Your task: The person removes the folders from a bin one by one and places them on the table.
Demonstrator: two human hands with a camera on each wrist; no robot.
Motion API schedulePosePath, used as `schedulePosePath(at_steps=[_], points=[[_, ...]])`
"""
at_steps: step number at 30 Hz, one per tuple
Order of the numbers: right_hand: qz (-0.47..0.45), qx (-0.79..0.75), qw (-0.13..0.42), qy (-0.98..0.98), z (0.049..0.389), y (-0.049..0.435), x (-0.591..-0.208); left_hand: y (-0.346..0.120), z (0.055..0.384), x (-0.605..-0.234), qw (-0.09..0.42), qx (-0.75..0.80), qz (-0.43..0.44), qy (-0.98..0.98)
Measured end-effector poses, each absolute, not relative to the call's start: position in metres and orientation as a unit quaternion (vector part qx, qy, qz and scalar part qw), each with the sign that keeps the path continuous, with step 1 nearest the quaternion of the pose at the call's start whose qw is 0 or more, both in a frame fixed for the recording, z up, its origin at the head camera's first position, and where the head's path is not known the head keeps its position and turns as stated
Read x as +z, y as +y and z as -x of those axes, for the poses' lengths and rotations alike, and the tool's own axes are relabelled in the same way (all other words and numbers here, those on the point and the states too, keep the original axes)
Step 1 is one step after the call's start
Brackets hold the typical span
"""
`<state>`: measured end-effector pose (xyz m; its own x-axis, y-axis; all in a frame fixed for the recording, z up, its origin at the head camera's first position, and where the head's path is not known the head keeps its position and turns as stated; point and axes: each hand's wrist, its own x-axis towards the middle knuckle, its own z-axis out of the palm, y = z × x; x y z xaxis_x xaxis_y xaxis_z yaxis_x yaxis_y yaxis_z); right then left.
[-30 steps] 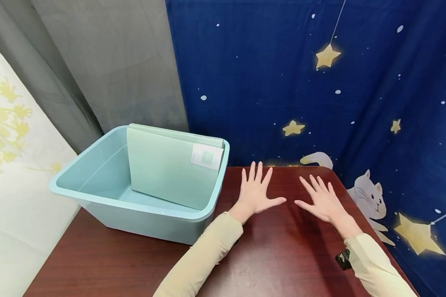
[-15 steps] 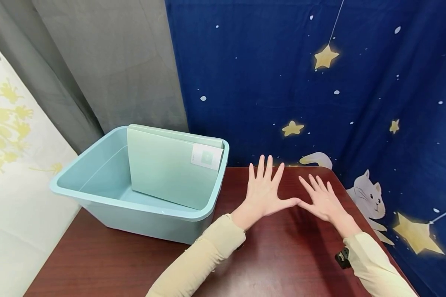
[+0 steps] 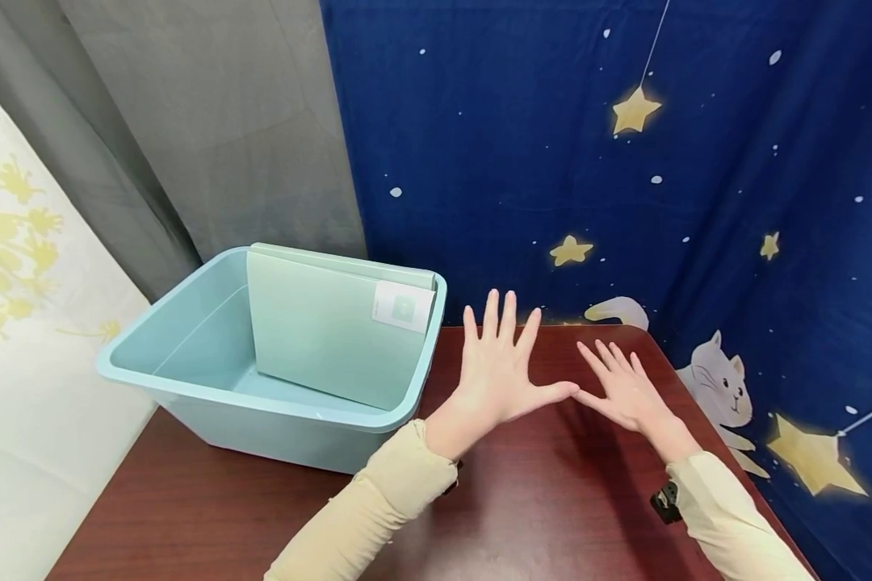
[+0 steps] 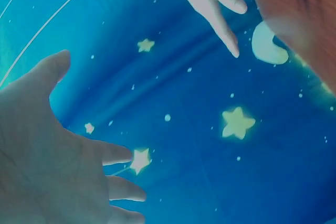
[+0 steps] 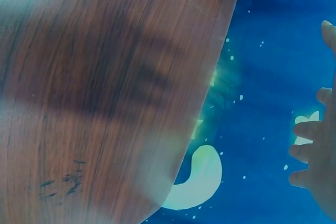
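Observation:
My left hand (image 3: 496, 373) hovers above the table to the right of the tub, its fingers straight and spread, holding nothing. Farther right, my right hand (image 3: 630, 392) is also held over the table with straight fingers and nothing in it. In the head view the two thumb tips appear to meet; whether they truly touch I cannot tell. A light blue plastic tub (image 3: 262, 395) stands left of both hands. Inside it, a pale green folder (image 3: 334, 331) with a white label (image 3: 403, 307) leans upright against the back wall. The left wrist view shows the left palm (image 4: 52, 166) and spread fingers.
The dark red wooden table (image 3: 509, 516) has its back edge just beyond the hands and its right edge beside the right arm. A blue star curtain (image 3: 494, 161) hangs behind it, a grey curtain (image 3: 240, 121) behind the tub, and white cloth (image 3: 29, 387) at the left.
My left hand first moved right until its thumb lined up with the right thumb, then shifted slightly left and up. The right hand moved slightly left. Tub and folder stayed put.

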<state>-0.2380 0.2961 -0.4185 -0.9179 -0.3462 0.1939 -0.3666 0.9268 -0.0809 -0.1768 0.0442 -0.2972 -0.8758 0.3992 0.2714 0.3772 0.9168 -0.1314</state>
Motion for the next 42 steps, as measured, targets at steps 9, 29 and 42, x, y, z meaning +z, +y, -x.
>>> schedulePosePath(at_steps=[9,29,42], points=[[-0.192,0.072,0.081,-0.975,0.241,0.285,-0.413,0.011,0.173,-0.285,0.097,0.010,0.162,-0.982],[-0.207,0.067,0.080,-0.973,0.251,0.270,-0.401,-0.078,0.166,-0.279,0.062,-0.068,0.088,-0.992],[-0.235,0.069,0.127,-0.961,0.254,0.263,-0.396,-0.164,0.156,-0.280,0.099,-0.107,0.080,-0.986]])
